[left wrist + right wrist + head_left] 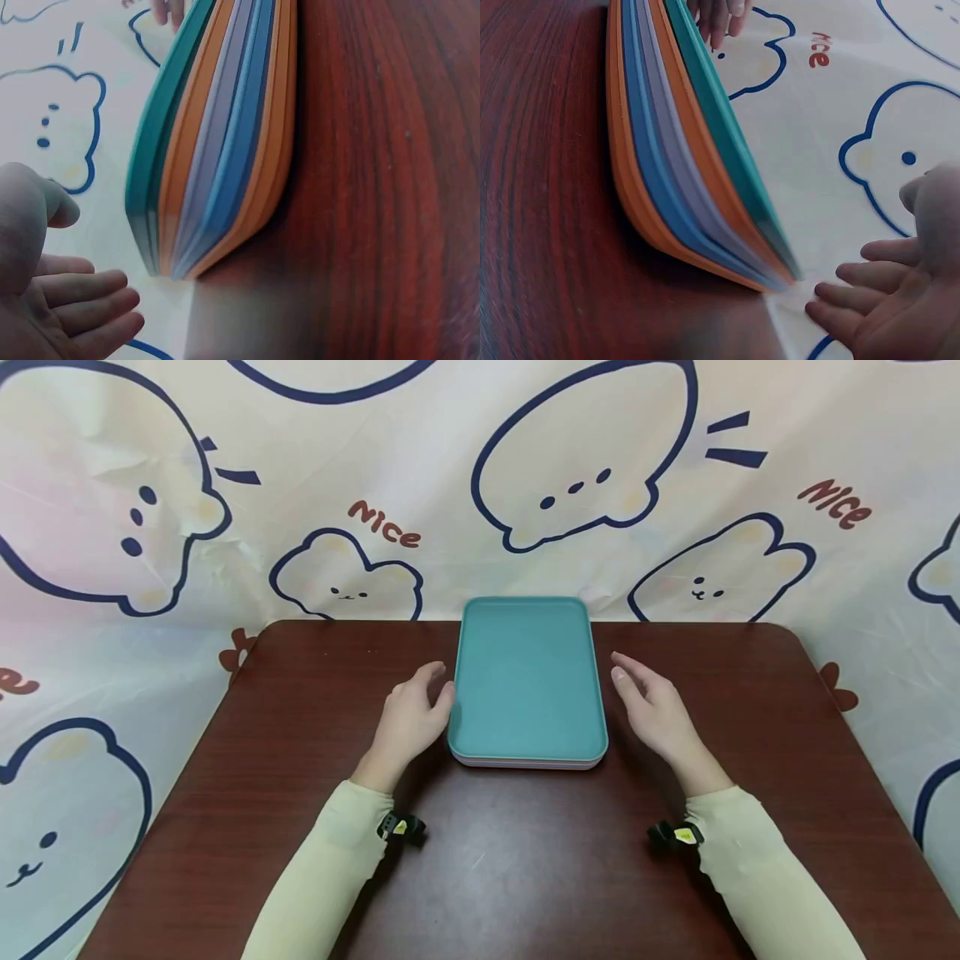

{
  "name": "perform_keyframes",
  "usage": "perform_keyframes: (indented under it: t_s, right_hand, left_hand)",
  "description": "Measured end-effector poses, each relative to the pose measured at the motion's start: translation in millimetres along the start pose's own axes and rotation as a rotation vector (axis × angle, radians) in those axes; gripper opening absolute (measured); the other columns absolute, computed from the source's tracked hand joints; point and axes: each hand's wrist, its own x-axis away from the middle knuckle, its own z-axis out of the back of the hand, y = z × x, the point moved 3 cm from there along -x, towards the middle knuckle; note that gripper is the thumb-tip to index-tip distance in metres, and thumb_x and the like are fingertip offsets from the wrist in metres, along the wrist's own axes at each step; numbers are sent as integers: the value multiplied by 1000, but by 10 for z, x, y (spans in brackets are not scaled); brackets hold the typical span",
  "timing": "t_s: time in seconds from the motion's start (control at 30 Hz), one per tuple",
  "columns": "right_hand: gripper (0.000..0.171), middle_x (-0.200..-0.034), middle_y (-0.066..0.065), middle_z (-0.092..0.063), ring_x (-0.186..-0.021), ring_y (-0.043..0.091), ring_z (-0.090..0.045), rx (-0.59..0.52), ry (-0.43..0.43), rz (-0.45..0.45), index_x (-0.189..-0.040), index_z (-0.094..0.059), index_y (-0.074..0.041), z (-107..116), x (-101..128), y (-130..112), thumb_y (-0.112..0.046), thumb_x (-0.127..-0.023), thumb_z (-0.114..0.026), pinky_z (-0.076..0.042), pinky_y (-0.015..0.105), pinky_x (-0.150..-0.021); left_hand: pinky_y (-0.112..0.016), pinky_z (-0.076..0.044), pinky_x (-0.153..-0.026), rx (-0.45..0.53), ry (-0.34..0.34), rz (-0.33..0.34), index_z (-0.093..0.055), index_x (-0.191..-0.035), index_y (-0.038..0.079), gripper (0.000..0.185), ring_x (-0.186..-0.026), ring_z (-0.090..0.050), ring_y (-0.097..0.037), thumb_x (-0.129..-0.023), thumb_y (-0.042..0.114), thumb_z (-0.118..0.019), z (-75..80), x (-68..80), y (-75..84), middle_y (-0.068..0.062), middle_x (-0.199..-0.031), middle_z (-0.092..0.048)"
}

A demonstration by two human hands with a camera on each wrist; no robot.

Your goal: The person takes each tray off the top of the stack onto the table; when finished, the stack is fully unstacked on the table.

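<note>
— On the dark wooden counter [300,710], far middle, where's your stack of flat rectangular plastic trays [527,681], teal on top?

— Between your hands: left hand [411,714] relaxed, thumb at its edge; right hand [652,710] released, just beside it, grasping nothing.

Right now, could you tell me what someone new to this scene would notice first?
The eye lands on the stack of trays, teal on top, sitting at the middle of the dark wooden table toward its far edge; the wrist views show orange, lilac and blue layers beneath. An open left hand and right hand flank it, neither gripping it. Behind hangs a pale cloth printed with cartoon bears.
</note>
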Motion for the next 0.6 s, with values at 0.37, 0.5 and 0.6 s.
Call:
perform_keyframes:
  t_s: [0.37,0.5,0.6]
  right_hand:
    - [47,-138,17,-51,-124,24,-53,-622,31,-210,-138,-46,3,-219,-104,264,-25,-100,-50,-46,35,-97]
    - [44,-140,17,-49,-123,18,-54,-635,23,-243,-137,-49,0,-297,-122,342,-22,-99,-52,-47,31,-96]
    - [42,-139,16,-51,-121,13,-55,-609,19,-260,-137,-51,-4,-347,-128,376,-22,-98,-53,-48,26,-93]
  left_hand:
    - [-37,-54,-83,224,-19,114,-61,-123,8,37,-99,-65,-19,-94,31,-56,-170,-61,-170,-6,-109,-67]
    - [-35,-55,-79,220,-38,124,-63,-117,6,34,-94,-65,-18,-91,29,-61,-230,-72,-165,-7,-104,-68]
    - [-34,-55,-77,216,-41,130,-63,-114,8,30,-91,-65,-17,-89,26,-63,-261,-72,-157,-6,-100,-68]
